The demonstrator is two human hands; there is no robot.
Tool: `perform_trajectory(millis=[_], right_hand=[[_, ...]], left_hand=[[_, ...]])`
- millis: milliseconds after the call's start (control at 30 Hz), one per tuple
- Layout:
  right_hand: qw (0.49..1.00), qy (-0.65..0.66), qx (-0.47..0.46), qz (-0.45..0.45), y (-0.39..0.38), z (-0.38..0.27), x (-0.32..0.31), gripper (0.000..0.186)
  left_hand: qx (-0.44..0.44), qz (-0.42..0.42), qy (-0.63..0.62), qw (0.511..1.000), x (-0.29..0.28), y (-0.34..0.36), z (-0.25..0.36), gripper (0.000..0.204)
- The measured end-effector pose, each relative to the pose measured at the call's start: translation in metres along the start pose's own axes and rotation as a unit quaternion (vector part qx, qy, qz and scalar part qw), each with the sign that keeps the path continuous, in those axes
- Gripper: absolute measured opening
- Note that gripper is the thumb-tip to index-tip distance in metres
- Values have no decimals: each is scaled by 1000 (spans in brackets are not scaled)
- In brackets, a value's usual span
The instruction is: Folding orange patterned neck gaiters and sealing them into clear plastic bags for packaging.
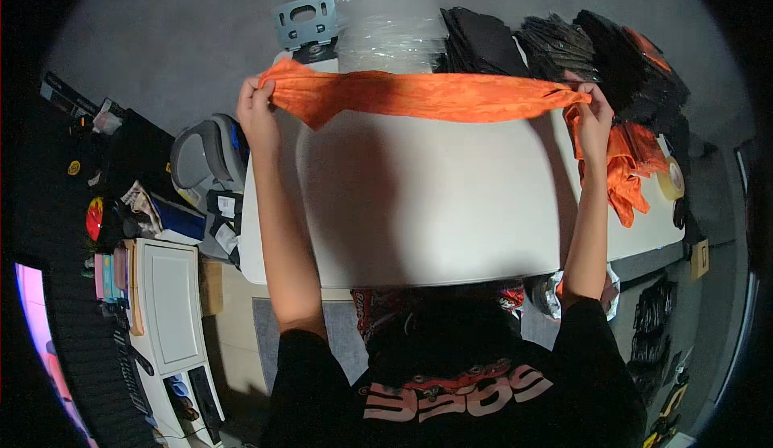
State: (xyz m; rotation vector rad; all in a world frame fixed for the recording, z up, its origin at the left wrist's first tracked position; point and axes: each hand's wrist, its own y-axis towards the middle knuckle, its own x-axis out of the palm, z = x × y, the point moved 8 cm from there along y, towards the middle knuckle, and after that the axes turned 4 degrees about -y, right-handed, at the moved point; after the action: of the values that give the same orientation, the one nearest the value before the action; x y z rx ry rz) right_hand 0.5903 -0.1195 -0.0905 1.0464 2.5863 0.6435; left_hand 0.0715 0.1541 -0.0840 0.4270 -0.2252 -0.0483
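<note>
A long strip of bright orange cloth (427, 94) is stretched sideways above the far part of the white table (451, 206). My left hand (258, 114) pinches its left end, where a pointed corner hangs down beside the fingers. At the other end, my right hand (594, 122) grips the cloth between thumb and fingers. Both arms reach forward, well apart. Just below and beside my right hand lies a crumpled heap of orange cloth (624, 170), some of it seemingly in clear plastic.
Along the far edge are a blue-grey metal stand (306, 23), clear plastic bags (390, 36) and stacks of black packs (483, 41). A tape roll (671, 180) sits at the right. To the left stand a grey chair (200, 154) and a white cabinet (169, 303).
</note>
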Motion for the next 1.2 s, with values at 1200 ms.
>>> perform_trajectory(millis=[1200], right_hand=[[999, -22, 27, -36, 3, 20, -15, 21]], left_hand=[[0, -173, 1, 985, 20, -9, 0, 27]])
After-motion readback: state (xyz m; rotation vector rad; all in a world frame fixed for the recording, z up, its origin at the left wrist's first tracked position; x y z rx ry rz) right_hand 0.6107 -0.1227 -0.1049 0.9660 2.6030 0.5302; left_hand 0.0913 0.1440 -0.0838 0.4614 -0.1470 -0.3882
